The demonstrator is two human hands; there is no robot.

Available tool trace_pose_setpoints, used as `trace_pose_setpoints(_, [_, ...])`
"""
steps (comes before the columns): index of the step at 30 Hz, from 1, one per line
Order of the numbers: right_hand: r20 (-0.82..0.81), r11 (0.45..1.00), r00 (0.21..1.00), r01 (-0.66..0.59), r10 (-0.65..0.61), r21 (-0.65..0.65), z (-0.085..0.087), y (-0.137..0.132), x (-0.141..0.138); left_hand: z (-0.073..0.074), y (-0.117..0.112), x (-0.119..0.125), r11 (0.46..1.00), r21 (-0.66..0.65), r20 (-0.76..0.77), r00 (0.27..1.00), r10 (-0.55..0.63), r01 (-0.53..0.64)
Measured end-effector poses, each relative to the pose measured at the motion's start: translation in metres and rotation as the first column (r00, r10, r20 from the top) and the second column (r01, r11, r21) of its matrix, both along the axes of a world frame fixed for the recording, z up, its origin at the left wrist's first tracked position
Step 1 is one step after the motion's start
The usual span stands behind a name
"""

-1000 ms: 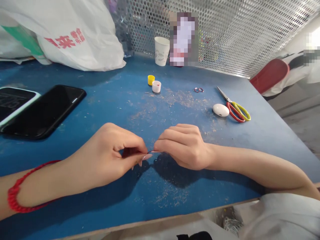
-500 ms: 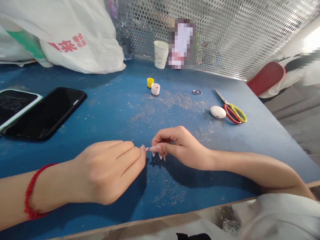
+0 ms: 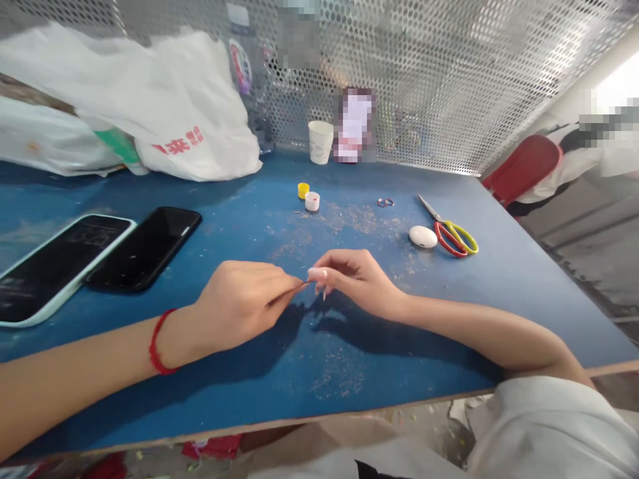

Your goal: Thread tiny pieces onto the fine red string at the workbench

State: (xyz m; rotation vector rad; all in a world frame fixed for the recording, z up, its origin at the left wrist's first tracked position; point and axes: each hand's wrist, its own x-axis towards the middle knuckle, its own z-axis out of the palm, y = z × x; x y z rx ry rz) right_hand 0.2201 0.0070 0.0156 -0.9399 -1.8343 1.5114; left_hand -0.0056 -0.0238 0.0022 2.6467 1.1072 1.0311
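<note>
The left hand [image 3: 239, 303] and the right hand [image 3: 359, 278] are positioned above the near middle of the blue table [image 3: 224, 399], fingertips close together. A thin dark strand [image 3: 302, 284] spans the short gap between them. The left fingers are together, back of the hand uppermost, and clamped on the strand. The right thumb and forefinger are pinched on its other end; the remaining right fingers curl below. (The strand is very fine, and its exact ends are hidden by the fingers.) A red bracelet [image 3: 158, 342] encircles the left wrist.

Left of the hands, a black phone [image 3: 144, 249] lies flat, just beside a phone with a pale mint edge [image 3: 64, 266]. At the far left is a white plastic bag [image 3: 200, 100] with red lettering.

Beyond the hands, a yellow cap [image 3: 303, 190] is adjacent to a white cap [image 3: 312, 202], which contains a small item too small to identify. Farther back, a paper cup [image 3: 320, 143] is upright near the perforated metal panel [image 3: 429, 80].

On the right, two small rings [image 3: 385, 202] lie beyond a white oval case [image 3: 423, 237]. Scissors [image 3: 441, 221] with red and yellow-green handles lie just beside the case, blades pointing far left.
</note>
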Motion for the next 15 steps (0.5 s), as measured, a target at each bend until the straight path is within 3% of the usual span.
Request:
trace_pose_setpoints(3, [0.054, 0.957, 0.992, 0.097, -0.116, 0.274, -0.009, 0.009, 0.002, 0.009, 0.001, 0.009, 0.987, -0.158, 0.203, 0.978, 0.049, -0.017])
trace_pose_setpoints(5, [0.021, 0.957, 0.991, 0.123, -0.133, 0.264, -0.018, 0.015, 0.001, 0.012, -0.001, 0.013, 0.948, -0.317, 0.373, 0.919, 0.127, -0.003])
trace_pose_setpoints(7, [-0.007, 0.964, 0.993, 0.112, -0.114, 0.240, -0.024, 0.019, 0.000, 0.012, -0.001, 0.015, 0.846, -0.523, 0.512, 0.832, 0.212, 0.106])
trace_pose_setpoints(9, [-0.011, 0.940, 0.994, 0.109, -0.112, 0.324, -0.026, 0.017, 0.000, 0.011, 0.000, 0.017, 0.684, -0.681, 0.593, 0.744, 0.308, 0.259])
trace_pose_setpoints(10, [-0.008, 0.905, 0.993, 0.113, -0.120, 0.410, -0.026, 0.015, 0.000, 0.011, 0.002, 0.017, 0.603, -0.730, 0.608, 0.709, 0.359, 0.321])
trace_pose_setpoints(12, [-0.011, 0.785, 0.993, 0.102, -0.121, 0.611, -0.025, 0.010, 0.002, 0.011, 0.005, 0.017, 0.475, -0.786, 0.602, 0.662, 0.446, 0.395])
trace_pose_setpoints(15, [-0.004, 0.546, 0.999, 0.031, -0.050, 0.837, -0.027, 0.004, 0.006, 0.009, 0.009, 0.018, 0.402, -0.803, 0.595, 0.638, 0.489, 0.441])
